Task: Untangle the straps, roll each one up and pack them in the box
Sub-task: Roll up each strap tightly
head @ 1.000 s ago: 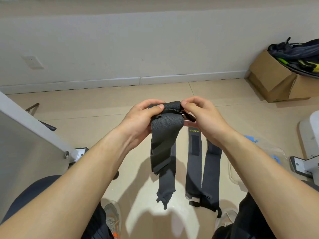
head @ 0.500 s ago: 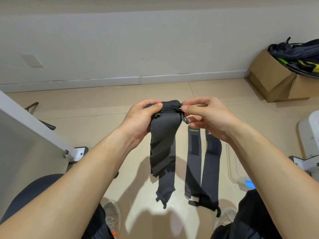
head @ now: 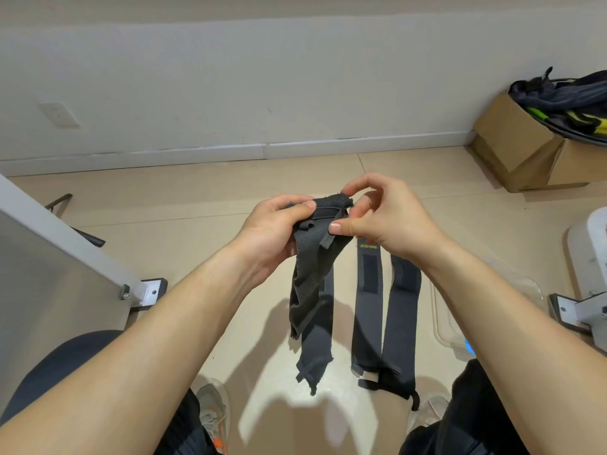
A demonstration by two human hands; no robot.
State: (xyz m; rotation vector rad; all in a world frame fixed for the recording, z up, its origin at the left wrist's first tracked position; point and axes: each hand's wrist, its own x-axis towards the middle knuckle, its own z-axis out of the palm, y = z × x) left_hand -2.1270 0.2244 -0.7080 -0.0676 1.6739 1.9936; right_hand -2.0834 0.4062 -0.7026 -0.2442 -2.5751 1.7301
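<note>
Our left hand (head: 269, 231) pinches the top of the grey strap (head: 312, 290); our right hand (head: 387, 221) has regripped, thumb pinching lower: rolling, we judge, begins.

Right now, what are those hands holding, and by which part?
A dark grey strap, by its top end: the left hand grips that end's left side, the right hand pinches its right side. The rest hangs loose.

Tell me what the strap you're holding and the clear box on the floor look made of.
Strap: looks like dark grey woven elastic fabric, matte; it folds limply and its ends are frayed.
Box: probably clear, glossy plastic; the floor shows through its wall.
</note>
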